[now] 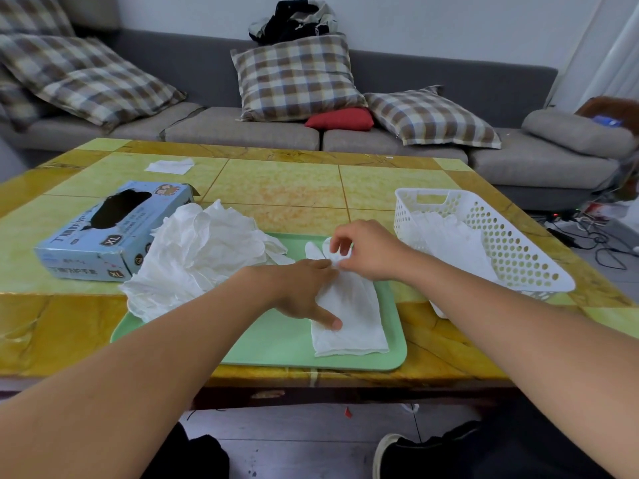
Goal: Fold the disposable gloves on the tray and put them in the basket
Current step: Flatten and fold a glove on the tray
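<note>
A white disposable glove [352, 316] lies flat on the right part of the green tray [276, 344], cuff toward me. My left hand [304, 292] presses down on its left side, thumb on the glove. My right hand [366, 250] pinches the glove's finger end and lifts it off the tray. A loose heap of white gloves [197, 257] covers the tray's left end. The white perforated basket [511, 250] stands to the right of the tray, with white gloves [449, 240] lying inside.
A blue glove box [103, 233] lies left of the heap. A single white sheet [169, 165] rests at the table's far left. The yellow tiled table [283, 181] ends near my knees; a grey sofa with plaid cushions stands behind it.
</note>
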`<state>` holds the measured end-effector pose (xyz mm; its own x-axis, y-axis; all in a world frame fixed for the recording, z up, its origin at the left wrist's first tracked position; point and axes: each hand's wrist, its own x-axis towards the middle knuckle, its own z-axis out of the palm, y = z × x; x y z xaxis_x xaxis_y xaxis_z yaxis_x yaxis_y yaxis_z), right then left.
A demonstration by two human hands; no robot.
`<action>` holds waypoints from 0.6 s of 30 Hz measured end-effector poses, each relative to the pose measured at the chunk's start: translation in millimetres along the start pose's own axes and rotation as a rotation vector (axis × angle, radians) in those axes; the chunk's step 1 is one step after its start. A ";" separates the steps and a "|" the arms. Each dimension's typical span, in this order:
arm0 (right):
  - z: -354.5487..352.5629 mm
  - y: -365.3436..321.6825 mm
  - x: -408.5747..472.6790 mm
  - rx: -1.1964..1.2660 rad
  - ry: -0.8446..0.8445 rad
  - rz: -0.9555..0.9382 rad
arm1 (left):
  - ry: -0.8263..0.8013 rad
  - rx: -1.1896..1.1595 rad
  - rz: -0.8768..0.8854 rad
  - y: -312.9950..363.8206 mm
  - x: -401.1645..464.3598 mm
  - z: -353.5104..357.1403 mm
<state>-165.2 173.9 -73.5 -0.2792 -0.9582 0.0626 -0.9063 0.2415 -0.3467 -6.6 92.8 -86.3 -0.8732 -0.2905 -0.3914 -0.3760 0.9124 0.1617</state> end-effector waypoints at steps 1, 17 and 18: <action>3.7 -2.0 -1.3 -0.010 -0.090 -0.028 | 0.013 -0.010 -0.001 -1.9 -2.1 -2.7; 5.6 -34.2 14.3 0.256 0.078 -0.130 | 0.821 -0.280 -0.136 -94.0 -63.1 -48.3; 9.2 -48.0 18.9 0.318 0.100 -0.163 | 0.752 -0.255 -0.198 -104.4 -68.9 -47.3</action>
<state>-124.0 142.8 -64.2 -0.1828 -0.9566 0.2268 -0.8021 0.0118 -0.5970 78.1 3.9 -33.4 -0.7233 -0.6382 0.2636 -0.5252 0.7563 0.3901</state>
